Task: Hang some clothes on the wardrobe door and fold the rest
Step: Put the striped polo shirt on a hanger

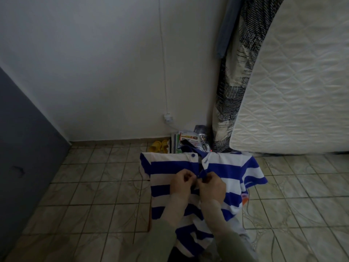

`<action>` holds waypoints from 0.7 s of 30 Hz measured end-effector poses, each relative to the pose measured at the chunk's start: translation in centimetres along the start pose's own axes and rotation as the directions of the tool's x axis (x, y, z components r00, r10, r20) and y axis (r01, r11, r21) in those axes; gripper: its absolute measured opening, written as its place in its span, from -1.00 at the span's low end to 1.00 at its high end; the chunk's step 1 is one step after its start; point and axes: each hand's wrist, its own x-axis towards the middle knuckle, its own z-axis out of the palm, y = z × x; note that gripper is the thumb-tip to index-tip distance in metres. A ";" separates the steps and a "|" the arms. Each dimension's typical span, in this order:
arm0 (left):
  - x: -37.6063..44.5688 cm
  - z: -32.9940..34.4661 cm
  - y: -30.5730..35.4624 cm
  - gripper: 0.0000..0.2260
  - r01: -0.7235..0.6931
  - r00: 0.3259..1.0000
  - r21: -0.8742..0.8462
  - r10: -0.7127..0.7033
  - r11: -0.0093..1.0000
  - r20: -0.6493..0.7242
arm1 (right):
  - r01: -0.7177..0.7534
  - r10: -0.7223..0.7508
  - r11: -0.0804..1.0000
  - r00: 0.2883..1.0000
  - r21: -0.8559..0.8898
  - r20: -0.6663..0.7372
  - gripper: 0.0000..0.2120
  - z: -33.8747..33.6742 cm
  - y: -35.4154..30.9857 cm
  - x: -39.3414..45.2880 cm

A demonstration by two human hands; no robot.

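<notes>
A blue and white striped polo shirt (170, 167) lies spread face up over a raised surface in front of me, collar at the far end. One blue button shows near the collar on its placket. My left hand (182, 183) and my right hand (211, 185) meet at the lower placket. Each pinches the placket's edge with curled fingers. The shirt's right sleeve hangs over the side and its lower part drapes towards me.
A white mattress (294, 87) leans on the wall at right, with patterned bedding (232, 86) beside it. Yellow slippers (159, 145) and a pile of books and papers (187, 139) lie at the wall's foot. A dark panel (20, 157) stands at left. The floor (90, 186) is tiled.
</notes>
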 end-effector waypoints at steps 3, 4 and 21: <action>0.3 0.0 0.1 -0.80 0.006 1.000 0.014 -0.006 1.000 0.006 | 0.046 -0.051 0.996 0.996 0.077 0.076 -0.88 0.1 0.0 0.0; 0.4 -0.1 0.1 -0.80 0.009 1.000 0.017 -0.010 1.000 0.017 | 0.056 -0.063 0.994 0.995 0.098 0.076 -0.88 0.0 0.1 0.0; 1.1 0.0 -0.1 -0.87 0.018 0.999 -0.060 -0.016 0.998 0.043 | 0.126 -0.149 0.931 0.988 0.341 0.042 -0.89 0.1 1.6 0.2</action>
